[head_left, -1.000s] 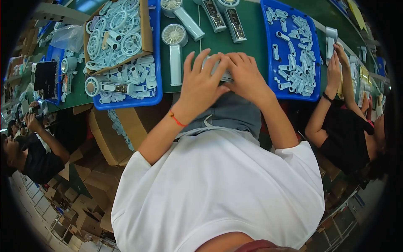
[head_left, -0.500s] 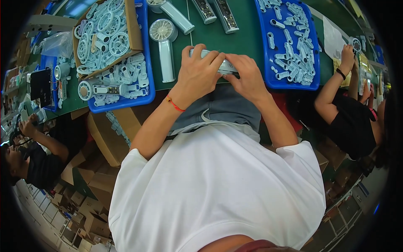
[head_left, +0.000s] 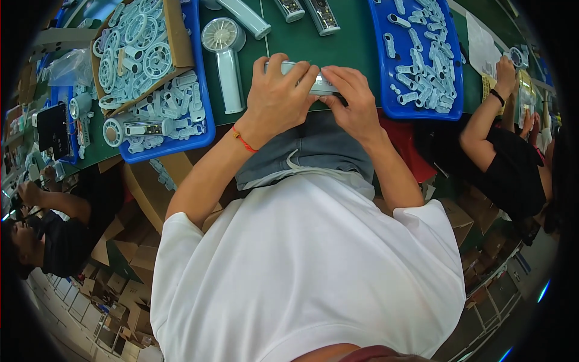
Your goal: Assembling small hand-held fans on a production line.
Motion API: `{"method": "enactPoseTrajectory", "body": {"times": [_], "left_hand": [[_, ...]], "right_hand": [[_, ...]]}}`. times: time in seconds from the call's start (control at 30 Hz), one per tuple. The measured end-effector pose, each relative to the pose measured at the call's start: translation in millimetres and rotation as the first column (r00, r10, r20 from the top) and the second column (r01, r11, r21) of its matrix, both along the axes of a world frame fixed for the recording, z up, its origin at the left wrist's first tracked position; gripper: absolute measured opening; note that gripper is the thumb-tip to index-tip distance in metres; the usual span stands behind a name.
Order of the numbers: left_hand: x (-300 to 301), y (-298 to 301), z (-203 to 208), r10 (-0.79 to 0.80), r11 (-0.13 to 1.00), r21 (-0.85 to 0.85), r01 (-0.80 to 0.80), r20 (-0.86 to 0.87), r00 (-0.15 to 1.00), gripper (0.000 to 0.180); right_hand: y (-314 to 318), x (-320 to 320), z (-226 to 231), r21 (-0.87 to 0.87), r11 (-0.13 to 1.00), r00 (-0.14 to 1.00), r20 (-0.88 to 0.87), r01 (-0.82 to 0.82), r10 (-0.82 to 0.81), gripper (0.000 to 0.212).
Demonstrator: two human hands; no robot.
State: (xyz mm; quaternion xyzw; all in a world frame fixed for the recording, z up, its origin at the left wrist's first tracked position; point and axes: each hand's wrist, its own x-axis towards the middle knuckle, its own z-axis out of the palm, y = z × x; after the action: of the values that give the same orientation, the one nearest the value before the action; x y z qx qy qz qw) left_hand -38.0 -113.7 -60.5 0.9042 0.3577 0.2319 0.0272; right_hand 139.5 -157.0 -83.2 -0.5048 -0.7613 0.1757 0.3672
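Note:
At the near edge of the green table, my left hand and my right hand are both closed around a pale-blue handheld fan. Its light casing shows between my fingers, while much of it, including any head, is hidden. A finished-looking handheld fan lies just left of my left hand, its round grille away from me. Beyond it lies a second pale-blue fan, cut off by the top edge. Two fan handles with exposed circuitry lie at the far middle.
On the left, a blue tray holds small pale-blue parts, a fan with an open handle and a cardboard box of ring-shaped parts. A blue tray of small casings stands right. Co-workers sit at both sides.
The view has shifted slightly, so the table things sit a little higher. Both hands keep hold of the fan, whose pale casing shows more between them.

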Motion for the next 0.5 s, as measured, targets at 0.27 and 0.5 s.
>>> {"method": "enactPoseTrajectory", "body": {"times": [0.27, 0.5], "left_hand": [[4.5, 0.5, 1.3, 0.015, 1.000, -0.002, -0.015, -0.082, 0.996, 0.046], [-1.7, -6.8, 36.1, 0.256, 0.966, -0.129, -0.223, 0.382, 0.888, 0.077]], "right_hand": [[3.5, -5.1, 3.3, 0.010, 0.998, 0.985, 0.163, 0.064, -0.064, 0.054], [-0.1, -13.2, 32.2, -0.285, 0.950, 0.970, -0.164, 0.127, -0.179, 0.056]]}}
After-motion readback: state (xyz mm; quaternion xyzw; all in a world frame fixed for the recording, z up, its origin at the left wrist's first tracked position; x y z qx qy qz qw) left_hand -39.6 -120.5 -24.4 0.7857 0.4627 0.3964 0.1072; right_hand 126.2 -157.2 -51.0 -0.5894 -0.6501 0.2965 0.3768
